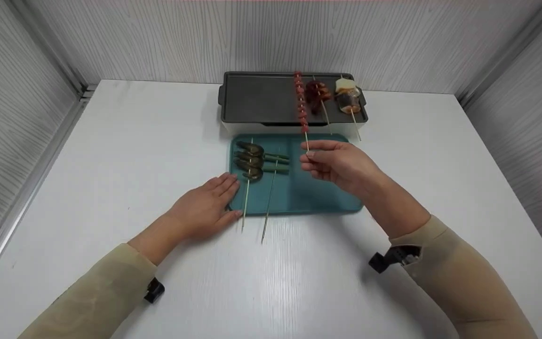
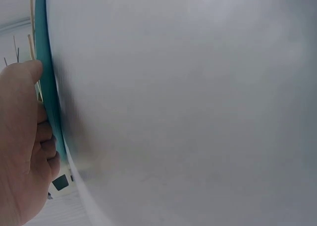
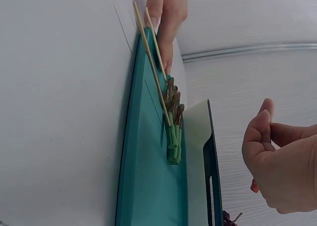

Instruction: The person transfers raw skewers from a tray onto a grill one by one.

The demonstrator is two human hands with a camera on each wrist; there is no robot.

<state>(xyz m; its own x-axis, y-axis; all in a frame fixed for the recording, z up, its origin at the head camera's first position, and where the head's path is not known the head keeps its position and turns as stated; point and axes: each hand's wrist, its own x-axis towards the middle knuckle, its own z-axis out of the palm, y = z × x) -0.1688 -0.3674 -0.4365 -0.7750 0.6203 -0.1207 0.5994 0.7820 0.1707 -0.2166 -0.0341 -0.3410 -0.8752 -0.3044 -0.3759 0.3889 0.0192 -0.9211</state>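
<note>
My right hand point(image 1: 341, 165) pinches the bare lower end of a bamboo skewer threaded with small red pieces point(image 1: 301, 103). This skewer extends over the dark griddle point(image 1: 257, 99), its lowest pieces past the front rim. In the right wrist view, the hand mostly hides it; one red bit point(image 3: 254, 186) peeks out below. My left hand point(image 1: 207, 205) rests at the left side of a teal tray point(image 1: 322, 188), fingers extended against the rim and thumb at the near corner. Beside it on the tray lie a skewer of brown curved pieces point(image 1: 251, 161) and one of green stalks point(image 1: 276, 168).
On the griddle's right part lie a dark red skewer point(image 1: 317, 92) and a skewer with white and brown chunks point(image 1: 347, 96), their sticks jutting over the front edge. The griddle stands on a white base behind the tray. Pale wood-grain panels point(image 1: 158, 42) enclose the white table point(image 1: 148, 127).
</note>
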